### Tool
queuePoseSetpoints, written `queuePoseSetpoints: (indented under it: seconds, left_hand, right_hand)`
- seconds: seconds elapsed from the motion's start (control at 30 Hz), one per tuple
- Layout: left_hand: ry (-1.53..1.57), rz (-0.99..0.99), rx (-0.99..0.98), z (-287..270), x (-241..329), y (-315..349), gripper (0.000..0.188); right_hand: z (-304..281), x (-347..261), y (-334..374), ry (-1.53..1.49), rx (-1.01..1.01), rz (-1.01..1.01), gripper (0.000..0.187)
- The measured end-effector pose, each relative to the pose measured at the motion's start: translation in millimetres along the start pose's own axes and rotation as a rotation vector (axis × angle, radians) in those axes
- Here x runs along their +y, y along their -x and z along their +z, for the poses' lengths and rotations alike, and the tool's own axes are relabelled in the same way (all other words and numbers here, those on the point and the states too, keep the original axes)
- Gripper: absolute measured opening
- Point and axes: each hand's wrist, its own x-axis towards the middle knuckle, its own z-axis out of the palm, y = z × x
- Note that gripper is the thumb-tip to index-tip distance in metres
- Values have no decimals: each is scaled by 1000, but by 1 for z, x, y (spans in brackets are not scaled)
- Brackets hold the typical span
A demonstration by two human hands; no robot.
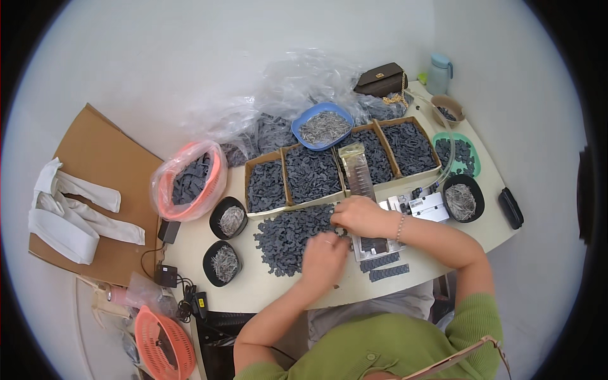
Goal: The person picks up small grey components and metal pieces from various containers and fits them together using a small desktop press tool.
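Note:
My left hand (324, 258) is at the right edge of a loose pile of small dark grey plastic pieces (285, 237), its fingers curled together. Just beyond it, my right hand (362, 216) reaches in from the right with its fingertips pinched. Whatever either hand holds is too small or hidden to make out. Under and beside my right hand is a metal fixture (372, 250), partly covered by the hand and wrist. A clear ribbed plastic piece (358, 171) stands behind that hand. Two dark grey strips of joined pieces (389, 273) lie in front of the fixture.
A divided cardboard box (266, 210) of grey pieces lines the back. Black bowls (223, 263) of metal pins stand left, another black bowl (464, 197) right. A blue basin (324, 144) of pins rests on the box. A pneumatic cylinder (429, 207) with a hose sits right.

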Motion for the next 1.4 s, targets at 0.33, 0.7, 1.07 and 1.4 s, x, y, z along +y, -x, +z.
queuePoseSetpoints:
  seconds: [0.33, 0.7, 1.07, 1.4]
  left_hand:
    - [109, -24, -55, -17, -60, -20, 16]
    - [192, -234, -28, -18, -60, -32, 6]
    - [913, -517, -120, -18, -79, -28, 10]
    - [1182, -415, -105, -14, -72, -23, 25]
  right_hand:
    - [6, 2, -4, -86, -54, 92, 14]
    - [-19, 3, 72, -59, 150, 170, 15]
    - [0, -7, 68, 160, 207, -13, 15]
    - [4, -35, 39, 103, 92, -37, 15]
